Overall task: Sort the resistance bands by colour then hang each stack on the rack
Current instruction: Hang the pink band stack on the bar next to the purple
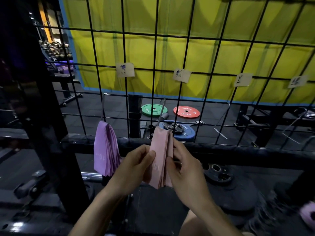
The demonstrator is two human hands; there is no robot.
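A black wire grid rack [154, 92] stands in front of me with paper labels [125, 70] clipped along it. A stack of purple resistance bands [104, 149] hangs from a metal hook [103, 106] at the left. Beside it, a stack of pink bands [161, 150] hangs over a second hook [162, 111]. My left hand [136, 165] pinches the pink stack's left face with thumb and fingers. My right hand [185, 167] grips the stack's right edge. Two more hooks [221, 123] at the right hold nothing.
Behind the grid lie green [154, 109], red [186, 111] and blue [185, 132] weight plates on the dark floor, before a yellow curtain. Black plates [219, 172] rest below right. A purple object [307, 214] sits at the lower right edge. A thick black post [51, 116] stands left.
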